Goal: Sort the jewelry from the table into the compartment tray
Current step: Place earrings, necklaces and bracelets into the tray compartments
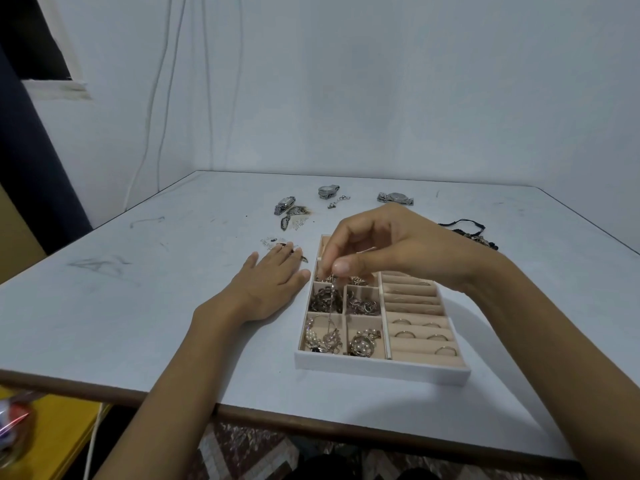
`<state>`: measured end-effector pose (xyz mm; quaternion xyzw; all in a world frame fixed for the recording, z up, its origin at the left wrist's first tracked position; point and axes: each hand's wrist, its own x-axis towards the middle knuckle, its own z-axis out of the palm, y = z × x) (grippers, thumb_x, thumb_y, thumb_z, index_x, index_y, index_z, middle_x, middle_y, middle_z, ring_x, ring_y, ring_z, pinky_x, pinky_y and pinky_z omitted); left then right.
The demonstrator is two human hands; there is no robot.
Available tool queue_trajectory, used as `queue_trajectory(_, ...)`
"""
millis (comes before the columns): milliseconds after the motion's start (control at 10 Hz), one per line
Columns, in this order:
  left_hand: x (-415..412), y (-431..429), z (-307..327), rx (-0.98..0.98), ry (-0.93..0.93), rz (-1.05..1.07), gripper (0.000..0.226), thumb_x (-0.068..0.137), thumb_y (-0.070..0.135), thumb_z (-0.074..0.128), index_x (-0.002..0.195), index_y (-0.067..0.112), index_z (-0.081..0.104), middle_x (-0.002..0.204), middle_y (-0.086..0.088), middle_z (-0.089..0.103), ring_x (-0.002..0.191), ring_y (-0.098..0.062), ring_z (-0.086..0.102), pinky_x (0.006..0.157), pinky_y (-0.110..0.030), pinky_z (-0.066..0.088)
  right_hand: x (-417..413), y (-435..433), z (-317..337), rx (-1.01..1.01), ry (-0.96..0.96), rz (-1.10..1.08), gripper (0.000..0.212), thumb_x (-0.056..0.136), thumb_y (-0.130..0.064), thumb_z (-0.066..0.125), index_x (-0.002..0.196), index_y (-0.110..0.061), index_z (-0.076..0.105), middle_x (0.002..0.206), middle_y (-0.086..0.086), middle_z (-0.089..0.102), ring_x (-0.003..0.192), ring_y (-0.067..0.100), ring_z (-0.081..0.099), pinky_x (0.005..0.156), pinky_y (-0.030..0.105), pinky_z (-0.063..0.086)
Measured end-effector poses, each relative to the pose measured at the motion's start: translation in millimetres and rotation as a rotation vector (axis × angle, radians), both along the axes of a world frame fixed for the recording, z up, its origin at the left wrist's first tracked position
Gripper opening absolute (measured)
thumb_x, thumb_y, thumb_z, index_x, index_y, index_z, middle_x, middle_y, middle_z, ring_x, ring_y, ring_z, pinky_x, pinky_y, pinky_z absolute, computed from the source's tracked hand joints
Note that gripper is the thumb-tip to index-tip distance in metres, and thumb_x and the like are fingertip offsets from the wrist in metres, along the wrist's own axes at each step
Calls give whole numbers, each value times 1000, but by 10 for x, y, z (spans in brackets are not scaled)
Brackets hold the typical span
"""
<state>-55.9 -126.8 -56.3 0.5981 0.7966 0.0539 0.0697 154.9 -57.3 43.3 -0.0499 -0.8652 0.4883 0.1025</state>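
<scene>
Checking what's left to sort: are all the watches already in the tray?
No, three watches lie on the table beyond the tray.

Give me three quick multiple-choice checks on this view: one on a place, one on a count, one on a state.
1. Where does the left hand rest?
A) on the table, left of the tray
B) inside the tray
C) on a watch

2. How many watches lie beyond the tray?
A) one
B) three
C) five

3. What is the right hand doing?
A) lying flat
B) gripping a watch
C) pinching a thin chain over the tray

Answers:
1 A: the palm lies flat on the table beside the tray's left wall.
2 B: three watches sit in a row near the far edge.
3 C: thumb and finger pinch the chain, which dangles above the left compartments.
</scene>
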Motion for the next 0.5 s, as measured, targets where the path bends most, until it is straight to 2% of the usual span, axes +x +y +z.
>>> queue_trajectory(100, 3, 2, 3, -11, -5, 7, 57, 102, 44, 14, 153, 23, 4, 161, 2, -3, 148, -11, -6, 120, -42, -4, 4, -6, -5, -9, -21, 2, 13, 85, -5, 67, 95, 3, 69, 93, 12, 73, 81, 21, 64, 81, 58, 48)
queue_trajectory(200, -2, 6, -2, -15, -4, 8, 57, 102, 45, 14, 153, 24, 4, 161, 2, -4, 148, -11, -7, 120, -41, -4, -28, -10, -42, -19, -54, 8, 11, 84, -3, 68, 94, 2, 70, 88, 11, 72, 77, 13, 64, 68, 28, 51)
queue_trajectory(300, -10, 3, -4, -15, -5, 7, 57, 102, 45, 16, 153, 24, 3, 161, 2, -5, 148, -11, -7, 120, -41, -5, -67, -22, -92, -3, -79, 25, 9, 84, -4, 69, 93, -4, 72, 84, 8, 72, 78, 9, 64, 69, 32, 50)
queue_trajectory(400, -8, -2, 0, -13, -5, 6, 57, 102, 44, 17, 153, 25, 2, 161, 2, -5, 148, -11, -7, 120, -41, -4, -111, -17, -141, 51, -92, 13, 11, 82, -7, 72, 93, -6, 74, 91, 12, 72, 83, 15, 63, 85, 43, 51)
queue_trajectory(500, 6, 0, 6, -23, 5, 13, 57, 102, 43, 15, 153, 23, 3, 161, 2, -5, 148, -11, -7, 120, -41, -4, -146, -18, -197, 90, -113, 21, 13, 82, -9, 73, 94, -6, 75, 91, 11, 73, 80, 14, 64, 78, 23, 50)
